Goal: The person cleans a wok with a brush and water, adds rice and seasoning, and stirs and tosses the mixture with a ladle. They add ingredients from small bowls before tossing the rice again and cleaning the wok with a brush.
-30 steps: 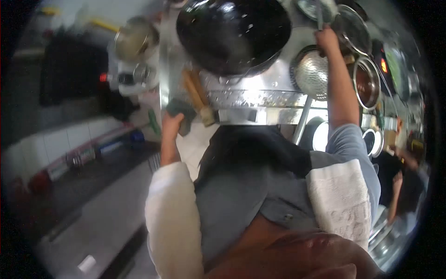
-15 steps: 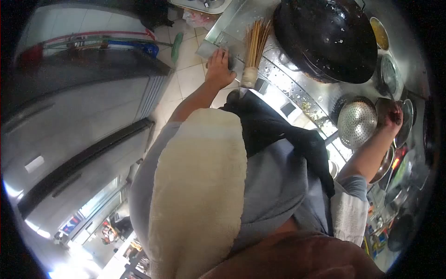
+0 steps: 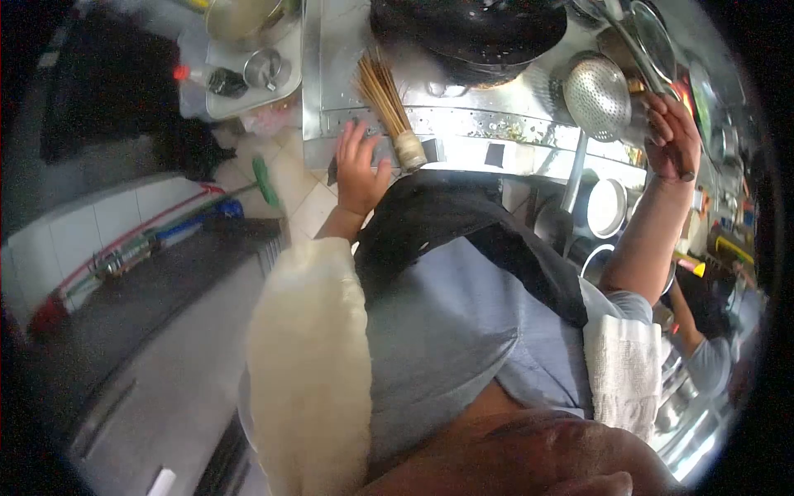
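Note:
My left hand [image 3: 361, 169] lies with its fingers spread at the front edge of the steel counter [image 3: 331, 99], holding nothing. Just right of it is a bamboo wok brush [image 3: 393, 112], its bristles pointing away from me. My right hand [image 3: 674, 136], raised on the right, is closed around a long metal-handled utensil [image 3: 641, 54]; the utensil's head is not clear at the top of the view. A perforated metal strainer [image 3: 595, 95] lies to the left of that hand. Beyond the brush sits a large black wok [image 3: 471, 33].
A white tray [image 3: 256, 103] at the upper left holds a metal cup [image 3: 266, 69] and a pot. White-rimmed pots [image 3: 606, 207] stand below the counter edge. On the right, another person's arm [image 3: 686, 310] shows. A dark-topped cabinet [image 3: 141, 298] is at left.
The view has turned, so the wok and counter sit higher and further left. My right hand has come up, with the metal handle now showing plainly. My left hand stays by the counter edge.

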Motion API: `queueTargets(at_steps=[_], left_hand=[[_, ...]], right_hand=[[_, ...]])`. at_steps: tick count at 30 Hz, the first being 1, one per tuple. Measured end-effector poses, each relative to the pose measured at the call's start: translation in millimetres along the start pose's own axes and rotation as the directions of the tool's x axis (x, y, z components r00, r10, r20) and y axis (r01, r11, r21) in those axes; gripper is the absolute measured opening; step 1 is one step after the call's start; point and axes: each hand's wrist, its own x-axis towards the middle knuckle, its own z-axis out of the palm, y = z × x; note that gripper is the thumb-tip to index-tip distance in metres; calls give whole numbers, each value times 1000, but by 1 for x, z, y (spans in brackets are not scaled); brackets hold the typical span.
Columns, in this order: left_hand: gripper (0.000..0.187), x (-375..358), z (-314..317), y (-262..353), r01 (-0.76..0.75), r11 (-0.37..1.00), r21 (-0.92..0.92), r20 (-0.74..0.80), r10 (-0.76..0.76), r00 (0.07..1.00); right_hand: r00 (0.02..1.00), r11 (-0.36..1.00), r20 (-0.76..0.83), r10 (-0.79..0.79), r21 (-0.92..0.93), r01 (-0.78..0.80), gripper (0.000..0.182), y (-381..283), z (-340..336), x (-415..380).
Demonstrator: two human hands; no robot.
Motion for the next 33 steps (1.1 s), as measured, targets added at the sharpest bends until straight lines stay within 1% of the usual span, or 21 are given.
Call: queueTargets(at_steps=[2,3,5,6,7,8,10,11,12,13,14,17,20,21,22,25,26,30,31,32,33], left_hand=[[35,19,-20,27,-132,915,-382,-173,70,982],[26,28,-40,48,-143,861,-488,-119,97,988],[22,38,-57,78,87,637,-765,187,90,978],[21,43,-68,97,104,541,-834,237,181,955],[25,52,-81,113,28,538,-843,231,314,921],[31,54,-82,125,146,403,-904,292,331,897],[35,73,-95,143,578,136,-805,591,269,760],[36,83,-88,139,678,52,-733,662,279,695],[38,93,-80,133,766,-34,-642,726,294,622],[37,98,-79,126,775,-43,-630,739,271,616],[37,98,-74,116,750,-9,-662,732,209,649],[38,91,-76,95,755,3,-655,746,164,646],[35,81,-82,84,680,137,-720,689,27,724],[35,76,-83,77,624,180,-761,630,-27,776],[34,69,-79,63,580,199,-790,582,-54,811],[33,31,-73,21,554,241,-797,485,-293,824],[32,17,-72,10,559,271,-783,441,-393,807],[32,-41,-63,-15,616,153,-773,354,-702,618],[32,-51,-62,-13,639,135,-757,349,-744,570],[32,-60,-61,-9,640,139,-756,347,-744,571],[32,-67,-59,-4,643,179,-744,339,-729,595]], right_hand=[[997,989,-81,-7,-145,-5,18,17,44,-20],[993,974,-112,-38,-227,12,19,29,56,-25],[988,924,-156,-20,-379,-41,21,51,61,-22],[983,855,-170,-68,-518,-30,21,66,73,-20],[989,845,-140,-58,-534,-26,22,83,79,-13],[993,834,-109,-48,-551,-20,22,102,86,-6],[957,870,-270,-107,-491,-41,22,147,128,4],[941,714,-119,-316,-683,153,22,175,129,17],[939,724,-113,-326,-669,171,22,192,138,25],[936,733,-106,-336,-653,189,23,210,147,33],[958,901,-239,-156,-433,39,23,218,161,38],[984,953,-150,-101,-299,53,23,250,150,65],[984,958,-171,-57,-288,6,23,212,160,36],[993,883,-108,-49,-470,-8,36,208,137,37],[980,732,-192,-51,-675,-93,52,190,133,26],[954,322,-138,-267,-946,-47,63,142,81,8],[951,450,-236,-200,-884,-125,63,129,69,6],[796,124,-48,-603,-992,35,63,95,-24,63],[845,177,-199,-496,-976,-125,63,67,-31,84],[839,185,-146,-524,-981,-56,61,52,-57,115],[800,61,-34,-599,-998,3,56,42,-99,158]])
